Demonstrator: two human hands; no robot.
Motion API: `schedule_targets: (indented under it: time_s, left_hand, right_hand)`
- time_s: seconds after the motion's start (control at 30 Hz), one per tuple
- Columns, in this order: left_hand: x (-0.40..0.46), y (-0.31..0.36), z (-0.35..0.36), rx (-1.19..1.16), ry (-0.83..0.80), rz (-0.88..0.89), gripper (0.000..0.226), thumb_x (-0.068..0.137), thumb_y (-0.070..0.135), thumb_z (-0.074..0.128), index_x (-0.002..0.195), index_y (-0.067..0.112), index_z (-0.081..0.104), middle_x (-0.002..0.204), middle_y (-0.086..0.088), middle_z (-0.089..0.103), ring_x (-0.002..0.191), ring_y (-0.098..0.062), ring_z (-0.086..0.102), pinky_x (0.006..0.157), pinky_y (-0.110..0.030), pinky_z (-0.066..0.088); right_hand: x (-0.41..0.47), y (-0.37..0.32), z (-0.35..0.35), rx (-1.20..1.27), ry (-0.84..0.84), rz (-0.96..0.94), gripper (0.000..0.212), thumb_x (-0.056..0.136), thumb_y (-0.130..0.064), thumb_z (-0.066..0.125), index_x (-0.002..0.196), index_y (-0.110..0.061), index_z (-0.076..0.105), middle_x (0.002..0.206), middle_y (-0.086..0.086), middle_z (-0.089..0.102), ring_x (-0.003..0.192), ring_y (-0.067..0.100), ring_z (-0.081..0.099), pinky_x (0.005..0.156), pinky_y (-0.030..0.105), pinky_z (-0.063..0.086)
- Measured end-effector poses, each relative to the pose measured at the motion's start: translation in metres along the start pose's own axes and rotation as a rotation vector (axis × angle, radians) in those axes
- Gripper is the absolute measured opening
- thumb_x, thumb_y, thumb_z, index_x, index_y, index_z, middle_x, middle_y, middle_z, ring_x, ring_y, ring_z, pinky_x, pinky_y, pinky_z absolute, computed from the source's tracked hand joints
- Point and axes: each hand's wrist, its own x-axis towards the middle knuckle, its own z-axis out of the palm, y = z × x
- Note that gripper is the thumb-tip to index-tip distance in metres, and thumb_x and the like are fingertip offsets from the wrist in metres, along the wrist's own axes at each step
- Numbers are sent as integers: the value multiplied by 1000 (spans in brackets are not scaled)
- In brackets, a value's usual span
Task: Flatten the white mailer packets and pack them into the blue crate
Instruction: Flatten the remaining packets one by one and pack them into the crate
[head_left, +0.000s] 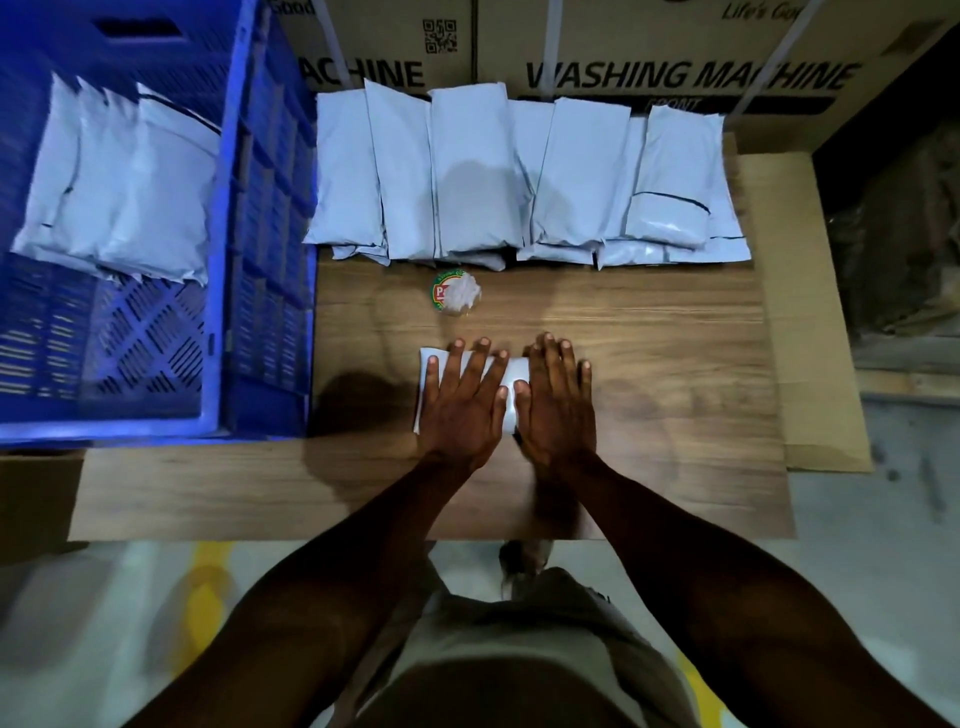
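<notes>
Both hands press flat on a white mailer packet (511, 370) at the middle of the wooden bench (649, 364), the left hand (460, 402) and right hand (558, 402) side by side with straight, spread fingers (444, 364). More packets (519, 176) (overlapping in a row) lie at the bench's far edge. The blue crate (260, 234) to the left holds several packed packets (124, 176).

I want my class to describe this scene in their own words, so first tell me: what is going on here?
A person stands at a wooden table and presses both palms flat on one white mailer packet, the left hand and the right hand side by side. A row of more packets lies at the table's far edge in front of cardboard boxes. The blue crate on the left already holds several packed packets. A small round item lies between the row and the hands.
</notes>
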Motion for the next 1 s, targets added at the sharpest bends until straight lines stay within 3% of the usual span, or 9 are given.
schedule_targets:
  time_s: [0.3, 0.4, 0.57, 0.77, 1.0]
  left_hand:
    - [-1, -4, -9, -95, -36, 11, 53, 107, 41, 25, 159, 28, 29, 165, -1, 27, 155, -29, 16, 124, -53, 12]
    - [-6, -11, -20, -135, -17, 5, 54, 107, 39, 23, 158, 25, 28, 166, -2, 27, 154, -29, 18, 124, -54, 10]
    - [-26, -37, -24, -239, 46, -95, 55, 106, 40, 22, 156, 22, 34, 164, -3, 32, 153, -31, 21, 122, -57, 16]
    - [-22, -45, -9, -247, -21, -69, 55, 107, 43, 17, 159, 29, 25, 167, 1, 22, 156, -25, 9, 125, -52, 14]
    - [-24, -43, 0, -200, 21, -77, 52, 107, 37, 26, 157, 22, 35, 164, -3, 30, 154, -29, 18, 123, -52, 21]
  right_hand:
    - [-3, -3, -10, -35, 7, 16, 60, 104, -41, 24, 156, -14, 37, 167, 13, 28, 156, 34, 20, 122, 66, 13]
    - [-5, -20, -19, 17, 82, 60, 58, 103, -39, 28, 154, -15, 42, 165, 13, 32, 155, 33, 22, 123, 64, 9]
    - [-12, -59, -10, 8, 166, -91, 54, 104, -31, 33, 152, -9, 44, 161, 15, 40, 152, 34, 30, 123, 62, 17]
    - [-13, -56, 0, -83, 161, -123, 58, 107, -33, 29, 156, -5, 37, 164, 13, 34, 155, 30, 26, 126, 55, 17]
    - [-13, -55, 6, -138, 87, -103, 56, 106, -36, 33, 160, -19, 34, 168, 9, 26, 157, 29, 19, 125, 55, 15]
